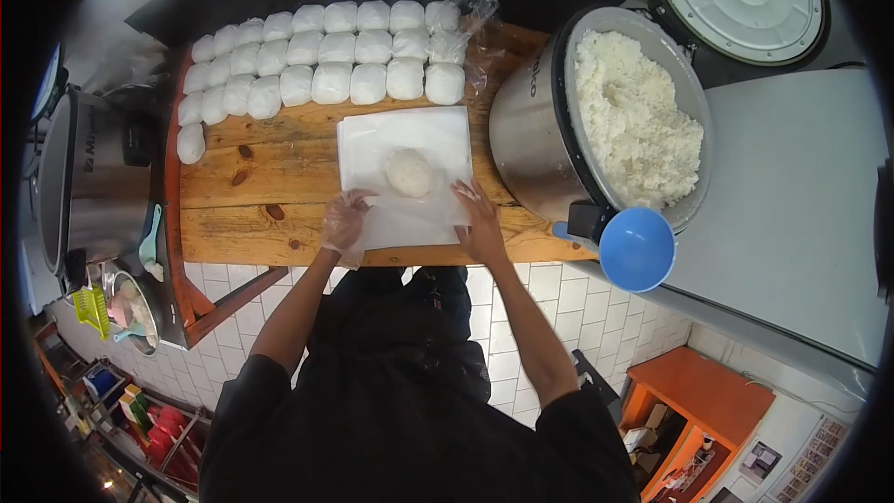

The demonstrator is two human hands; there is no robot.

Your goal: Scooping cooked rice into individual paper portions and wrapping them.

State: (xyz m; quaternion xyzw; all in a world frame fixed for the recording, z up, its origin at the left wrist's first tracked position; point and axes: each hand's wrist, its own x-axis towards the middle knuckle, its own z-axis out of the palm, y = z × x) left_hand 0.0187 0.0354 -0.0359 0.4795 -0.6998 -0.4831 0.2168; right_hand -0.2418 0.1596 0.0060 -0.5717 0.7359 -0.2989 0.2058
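Observation:
A rounded mound of white rice [409,173] sits on a stack of white paper sheets [401,129] on the wooden table in front of me. My left hand [346,220], in a clear plastic glove, pinches the near left edge of the top sheet. Across from it, my right hand [480,220] has its fingers and thumb about the sheet's right edge. Between the two hands the near part of the paper is raised slightly and touches the rice's near side. Several white paper-wrapped bundles [336,47] stand in rows along the table's far side.
A large steel rice cooker [534,126] full of cooked rice [632,112] stands at the right, with a blue bowl-shaped scoop [637,249] at its near rim. Clear plastic [478,10] lies by the far bundles. Left of the table are another cooker [105,175] and a rice paddle [151,237].

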